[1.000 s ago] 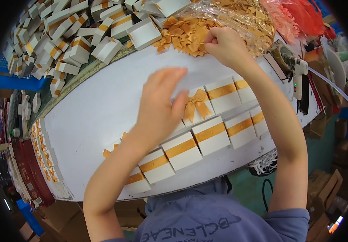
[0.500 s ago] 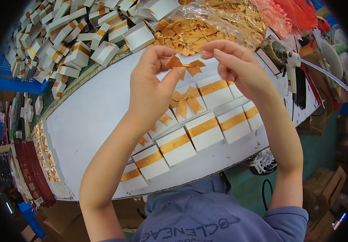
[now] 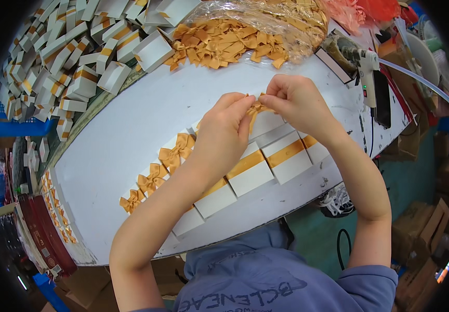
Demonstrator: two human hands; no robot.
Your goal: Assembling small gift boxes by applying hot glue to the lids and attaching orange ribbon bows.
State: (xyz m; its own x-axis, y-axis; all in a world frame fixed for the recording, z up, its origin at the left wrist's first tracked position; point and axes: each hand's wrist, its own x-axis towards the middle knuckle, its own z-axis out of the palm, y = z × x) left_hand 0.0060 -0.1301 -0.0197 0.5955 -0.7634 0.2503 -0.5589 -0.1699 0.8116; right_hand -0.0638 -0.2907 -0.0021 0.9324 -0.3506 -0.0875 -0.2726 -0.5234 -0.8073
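Both my hands meet over the back row of white gift boxes, pinching a gold ribbon bow (image 3: 256,110) between them. The fingertips of my left hand (image 3: 223,125) are closed at the bow's left side and hide part of it. At its right side, the thumb and fingers of my right hand (image 3: 298,104) are pressed together. Farther left in that row, boxes carry bows, such as a gold bow (image 3: 176,151) and another bow (image 3: 152,178). Nearer me, a front-row white box (image 3: 249,170) has only a flat gold band; my left forearm covers some boxes.
A heap of gold bows (image 3: 224,44) in clear plastic lies at the back. White boxes (image 3: 84,78) are piled at the back left. A glue gun (image 3: 368,78) stands at the right by a dark phone-like object (image 3: 382,106). Bowed small boxes (image 3: 58,208) line the left edge.
My hands have come together and moved down onto the back row with the bow. My right hand, apart from the bow before, now grips it too. The view has shifted slightly.
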